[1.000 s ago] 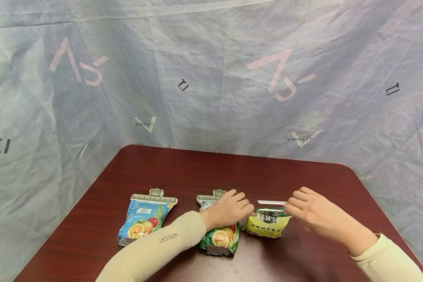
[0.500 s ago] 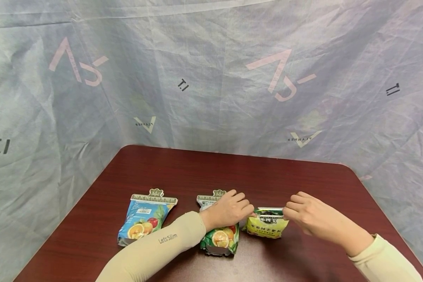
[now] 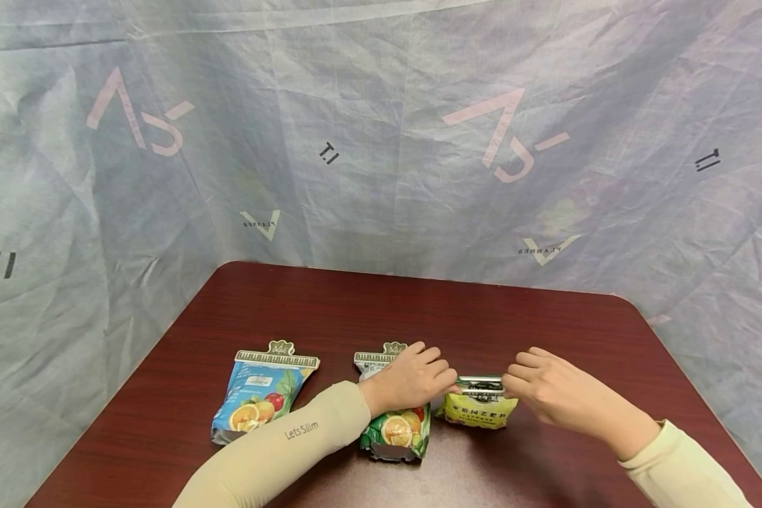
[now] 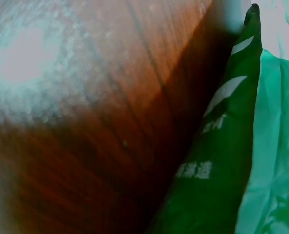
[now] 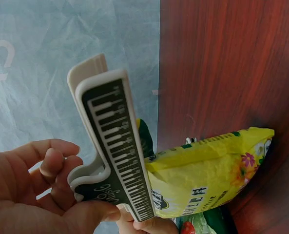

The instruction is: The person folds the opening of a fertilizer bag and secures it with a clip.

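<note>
A small yellow bag (image 3: 479, 415) with a folded green top stands right of centre in the head view. My left hand (image 3: 413, 374) pinches this top at its left end. At the right end is my right hand (image 3: 555, 386), thumb and fingers squeezing the handle of a piano-keyboard bag clip (image 5: 122, 151). In the right wrist view the clip's long jaws lie along the bag's top edge, one on either side. A green fruit-print bag (image 3: 395, 434) lies partly hidden beneath my left forearm. The left wrist view shows a green bag (image 4: 217, 146) close up, not the hand.
A blue fruit-print bag (image 3: 257, 398), closed by a similar keyboard clip (image 3: 278, 356), lies at the left. Another such clip (image 3: 381, 355) sits on the green bag. Behind the dark red table (image 3: 419, 303) hangs a grey printed cloth (image 3: 381, 141).
My right hand has moved a little left and down, bringing the clip from above the yellow bag onto its top edge. My left hand stays in place.
</note>
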Demonstrator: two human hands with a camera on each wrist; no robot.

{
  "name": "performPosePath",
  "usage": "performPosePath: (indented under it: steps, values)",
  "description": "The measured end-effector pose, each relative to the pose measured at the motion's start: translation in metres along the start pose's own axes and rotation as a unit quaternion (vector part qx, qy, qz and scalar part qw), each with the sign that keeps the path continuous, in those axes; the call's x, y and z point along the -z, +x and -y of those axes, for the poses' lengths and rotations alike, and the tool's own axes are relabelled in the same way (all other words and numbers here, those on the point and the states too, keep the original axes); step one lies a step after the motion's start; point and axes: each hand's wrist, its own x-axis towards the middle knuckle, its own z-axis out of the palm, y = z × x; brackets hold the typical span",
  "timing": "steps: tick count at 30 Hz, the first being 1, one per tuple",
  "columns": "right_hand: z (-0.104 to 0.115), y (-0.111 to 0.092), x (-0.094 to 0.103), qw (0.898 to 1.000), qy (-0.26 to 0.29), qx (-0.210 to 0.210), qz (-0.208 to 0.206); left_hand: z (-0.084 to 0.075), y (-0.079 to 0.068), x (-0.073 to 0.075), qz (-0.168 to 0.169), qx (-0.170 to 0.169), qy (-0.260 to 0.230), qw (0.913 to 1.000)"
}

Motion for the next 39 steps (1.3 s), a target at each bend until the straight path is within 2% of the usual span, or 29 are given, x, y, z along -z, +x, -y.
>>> performPosePath:
  steps: [5,10,20,35,39]
  values:
    - [0.001,0.002,-0.003,1.0,0.003,-0.001,-0.008,-0.001,-0.003,-0.006,-0.003,-0.001,0.004,1.0]
    - [0.002,0.004,-0.007,1.0,-0.002,0.001,-0.011,-0.004,-0.012,-0.017,0.024,0.011,0.001,0.9996]
    - [0.003,0.011,-0.012,1.0,0.001,0.003,-0.009,-0.001,-0.015,-0.013,0.062,0.029,-0.012,0.9976]
    - [0.006,0.02,-0.018,0.999,0.012,0.0,-0.036,0.005,-0.021,-0.008,0.045,0.031,0.002,0.9985]
    - [0.007,0.022,-0.019,1.0,0.011,-0.006,-0.025,0.006,-0.022,-0.007,0.047,0.032,0.002,0.9983]
